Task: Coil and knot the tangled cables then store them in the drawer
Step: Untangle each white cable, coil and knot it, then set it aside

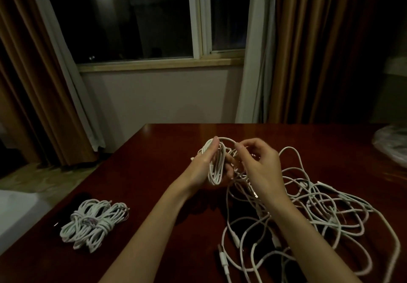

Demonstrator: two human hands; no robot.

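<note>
The half-wound coil (217, 163) sits upright in our left hand (203, 163), fingers curled round it so the loops stay put. Our right hand (259, 163) pinches the free strand just beside it, feeding from the tangled cables (308, 212) on the table (154, 150). Finished bundles (94, 223) wait at left.

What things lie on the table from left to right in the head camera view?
Knotted cable bundles → coil gripped in the left hand → right hand pinching a strand of it → loose tangled cables → clear plastic bag at the right edge.
</note>
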